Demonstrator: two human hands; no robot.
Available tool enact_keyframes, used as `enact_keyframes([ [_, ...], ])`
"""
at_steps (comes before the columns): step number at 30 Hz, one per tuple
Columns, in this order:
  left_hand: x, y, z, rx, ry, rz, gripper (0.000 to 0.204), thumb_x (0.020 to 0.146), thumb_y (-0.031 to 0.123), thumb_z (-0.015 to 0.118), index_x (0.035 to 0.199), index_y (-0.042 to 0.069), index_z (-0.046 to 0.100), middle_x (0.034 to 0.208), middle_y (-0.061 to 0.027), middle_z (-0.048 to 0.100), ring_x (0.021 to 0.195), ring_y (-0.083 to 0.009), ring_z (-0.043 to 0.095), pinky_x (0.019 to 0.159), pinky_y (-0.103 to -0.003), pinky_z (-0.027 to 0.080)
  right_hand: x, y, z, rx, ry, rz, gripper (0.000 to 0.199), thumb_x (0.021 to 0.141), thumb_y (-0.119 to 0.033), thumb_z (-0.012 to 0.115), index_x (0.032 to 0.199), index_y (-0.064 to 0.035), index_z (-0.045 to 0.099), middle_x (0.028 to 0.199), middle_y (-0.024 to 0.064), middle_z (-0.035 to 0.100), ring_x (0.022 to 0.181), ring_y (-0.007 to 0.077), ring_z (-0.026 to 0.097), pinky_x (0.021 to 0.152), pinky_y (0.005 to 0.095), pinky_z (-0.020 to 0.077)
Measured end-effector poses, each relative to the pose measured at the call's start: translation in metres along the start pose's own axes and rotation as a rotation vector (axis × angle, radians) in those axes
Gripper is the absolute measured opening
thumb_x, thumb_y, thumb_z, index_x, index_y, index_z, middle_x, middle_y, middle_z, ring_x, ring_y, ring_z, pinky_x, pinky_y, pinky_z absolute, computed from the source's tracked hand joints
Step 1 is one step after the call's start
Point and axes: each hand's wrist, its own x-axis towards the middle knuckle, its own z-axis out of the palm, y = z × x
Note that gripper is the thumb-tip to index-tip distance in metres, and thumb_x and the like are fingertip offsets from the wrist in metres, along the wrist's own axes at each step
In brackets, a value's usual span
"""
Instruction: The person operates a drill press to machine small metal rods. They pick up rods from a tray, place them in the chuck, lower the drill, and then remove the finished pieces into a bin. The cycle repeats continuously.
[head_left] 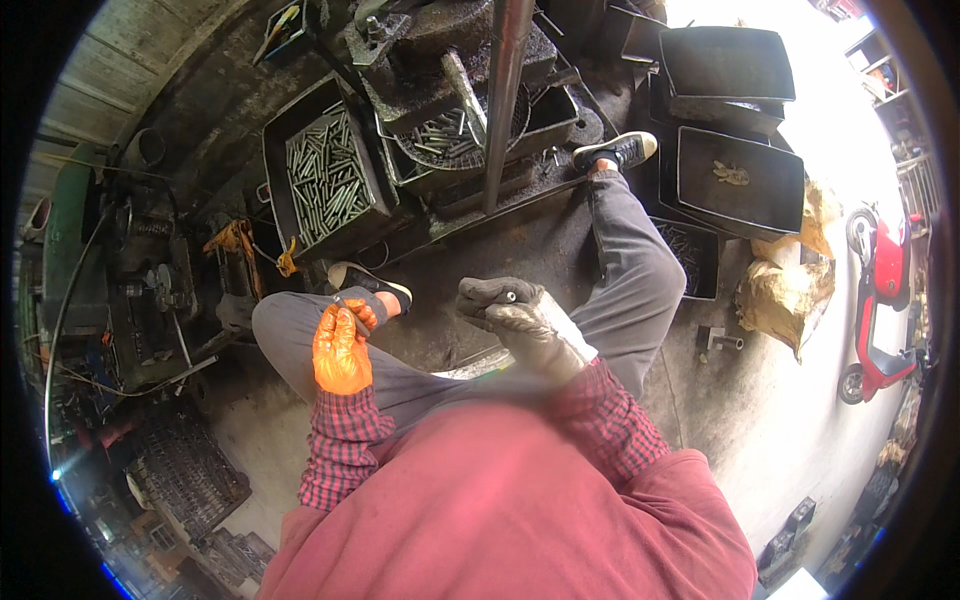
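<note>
My left hand [342,350], in an orange rubber glove, is raised over my left thigh with its fingers pinched together. A thin dark metal rod [358,319] shows at its fingertips. Over my lap, my right hand [520,318] wears a grey-and-white fabric work glove and is closed. The round, bright end of a metal pin [511,296] pokes out between its fingers; the rest of the pin is hidden in the glove. Many similar metal pins [325,170] lie in a dark metal bin [277,205] ahead on the left.
Ahead stands a greasy machine with an upright steel post [505,100] and a round mesh basket [435,160] holding more pins. Dark bins [735,62] are stacked at right, one with a glove [731,173] in it. A crumpled sack [785,305] and red scooter [885,265] stand beyond.
</note>
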Motion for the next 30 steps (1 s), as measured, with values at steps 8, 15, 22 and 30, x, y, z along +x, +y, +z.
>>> enact_keyframes([
  [8,-0.002,0.000,0.000,0.013,-0.021,-0.006,0.023,0.107,0.014,0.058,0.120,-0.003,0.064,0.112,-0.0135,0.068,0.097,-0.0229,0.067,0.085,-0.040,0.057,-0.005,0.004,0.005,0.104,-0.135,0.020,0.055,0.088,-0.018,0.082,0.134,0.0053,0.062,0.132,0.0162,0.067,0.123,0.0283,0.064,0.110,0.0438,0.0494],
  [15,-0.002,-0.001,-0.004,0.026,-0.041,-0.026,0.024,0.107,0.014,0.057,0.122,-0.003,0.064,0.112,-0.0128,0.067,0.098,-0.0239,0.067,0.088,-0.041,0.057,-0.007,0.022,0.013,0.050,-0.222,0.042,0.051,0.090,-0.029,0.081,0.127,0.0037,0.067,0.131,0.0169,0.067,0.121,0.0264,0.062,0.107,0.0444,0.0487],
  [22,0.002,-0.002,-0.006,0.047,-0.068,-0.030,0.026,0.106,0.014,0.058,0.121,-0.006,0.063,0.109,-0.0132,0.067,0.095,-0.0228,0.066,0.086,-0.039,0.056,-0.005,0.025,0.011,0.049,-0.276,0.044,0.044,0.088,-0.025,0.084,0.121,0.0006,0.072,0.133,0.0184,0.067,0.126,0.0284,0.062,0.109,0.0462,0.0480],
  [30,0.002,-0.005,-0.001,0.054,-0.043,-0.051,0.025,0.105,0.014,0.060,0.119,-0.007,0.063,0.105,-0.0141,0.067,0.091,-0.0222,0.065,0.084,-0.035,0.054,-0.004,0.025,0.012,0.142,-0.267,0.075,0.041,0.087,-0.022,0.084,0.118,0.0017,0.072,0.134,0.0191,0.067,0.126,0.0301,0.063,0.114,0.0463,0.0459],
])
